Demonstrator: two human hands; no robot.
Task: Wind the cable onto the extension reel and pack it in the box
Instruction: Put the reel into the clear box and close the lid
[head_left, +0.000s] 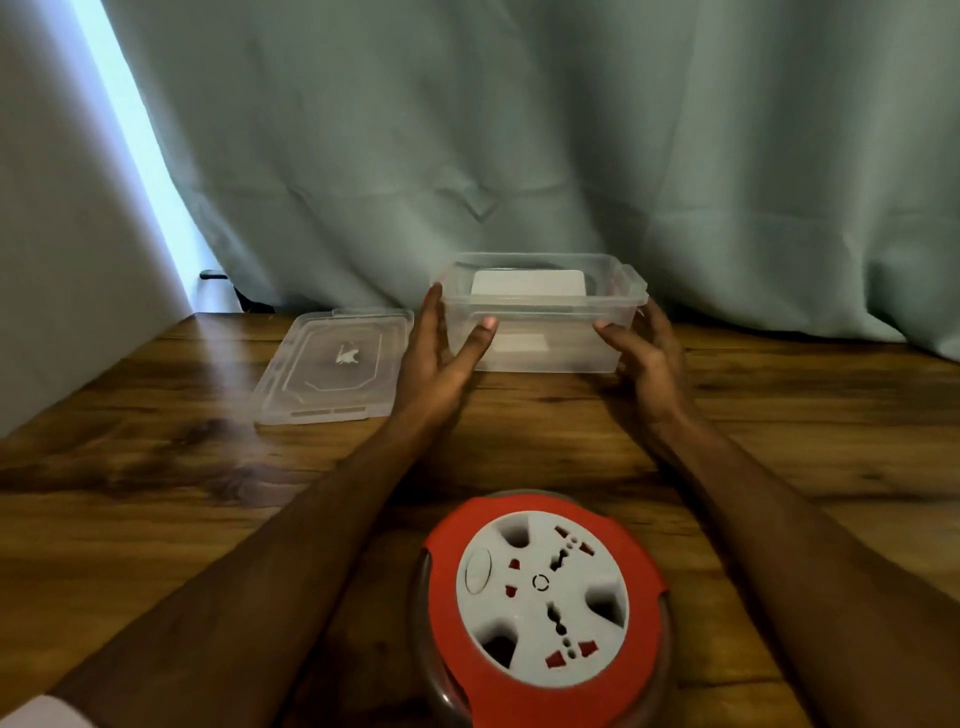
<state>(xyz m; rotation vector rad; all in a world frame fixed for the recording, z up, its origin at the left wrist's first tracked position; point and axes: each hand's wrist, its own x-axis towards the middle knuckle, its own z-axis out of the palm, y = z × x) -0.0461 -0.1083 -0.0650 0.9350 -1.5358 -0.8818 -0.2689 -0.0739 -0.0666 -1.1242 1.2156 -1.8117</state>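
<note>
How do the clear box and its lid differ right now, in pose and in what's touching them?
The clear box stands upright and open at the far middle of the wooden table; the lid lies flat to its left. The left hand and right hand flank the box, fingers on its sides; nothing touches the lid. The box is deep, the lid shallow. Both are transparent plastic.

You've got a round red plastic extension reel (540, 613) near, with pale grey socket face, red slots. Far: clear rectangular plastic box (540, 312), clear flat lid (332, 364) to its left. Brown wood-grain table (156, 467); pale green curtain (519, 130).
</note>
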